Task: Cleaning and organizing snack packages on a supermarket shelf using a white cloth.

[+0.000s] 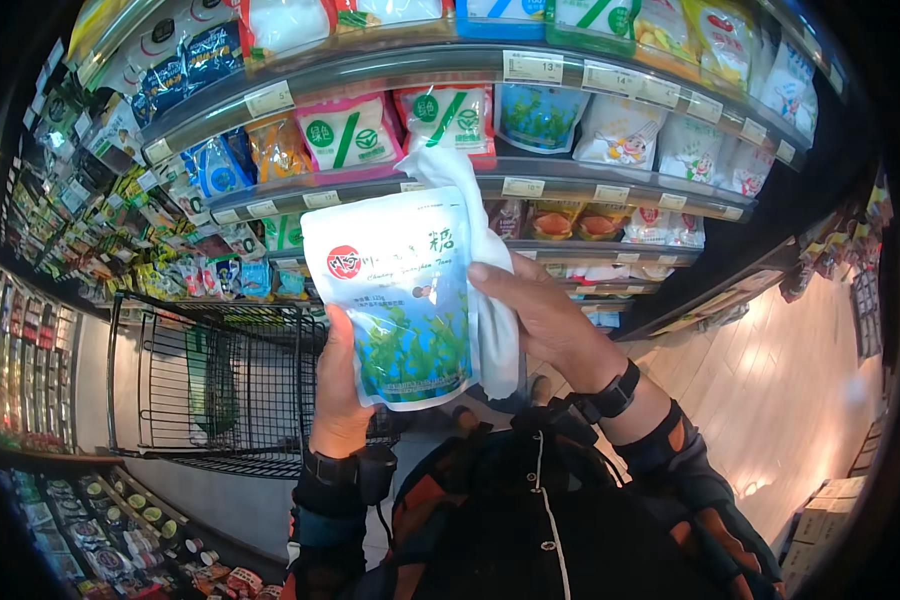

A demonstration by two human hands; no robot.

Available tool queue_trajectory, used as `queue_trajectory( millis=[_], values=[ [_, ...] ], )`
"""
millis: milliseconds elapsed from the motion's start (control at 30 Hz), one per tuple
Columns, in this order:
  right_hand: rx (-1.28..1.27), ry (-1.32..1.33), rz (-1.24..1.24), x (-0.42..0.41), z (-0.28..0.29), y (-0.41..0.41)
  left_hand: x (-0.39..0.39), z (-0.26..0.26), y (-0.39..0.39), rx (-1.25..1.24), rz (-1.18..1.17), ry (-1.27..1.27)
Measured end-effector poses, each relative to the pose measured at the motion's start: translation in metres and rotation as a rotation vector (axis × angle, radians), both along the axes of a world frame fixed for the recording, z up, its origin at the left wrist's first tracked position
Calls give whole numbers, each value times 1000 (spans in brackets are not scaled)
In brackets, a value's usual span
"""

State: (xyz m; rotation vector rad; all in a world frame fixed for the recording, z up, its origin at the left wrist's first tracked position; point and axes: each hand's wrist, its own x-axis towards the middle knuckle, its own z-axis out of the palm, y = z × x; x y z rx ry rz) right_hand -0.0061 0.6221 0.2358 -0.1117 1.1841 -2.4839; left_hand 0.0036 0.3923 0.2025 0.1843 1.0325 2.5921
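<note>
Between my hands is a white and blue plastic pouch [412,315] with green plant pictures and printed writing, its front turned up toward me. My left hand [339,382] grips its lower left side, thumb on the edge and fingers hidden behind. A white cloth [487,322] is bunched in my right hand [544,307] and lies along the pouch's right edge. That hand's thumb presses the cloth; whether its fingers also support the pouch is hidden. A similar blue pouch [538,116] stands on the shelf beyond.
Supermarket shelves [412,176] with bagged goods and price tags curve ahead. A black wire shopping cart [217,390] stands at my left. Wooden floor [750,360] stretches to the right, with cardboard boxes [825,517] at lower right. Packaged goods [112,525] fill a display at lower left.
</note>
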Motion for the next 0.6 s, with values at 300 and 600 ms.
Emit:
queue_trajectory(
  millis=[300, 600],
  values=[
    [5, 98, -149, 1, -1, -5, -7, -5, 11, -73, -25, 30],
    [98, 128, -265, 0, -5, -9, -14, -2, 13, -185, 47, 63]
  ],
)
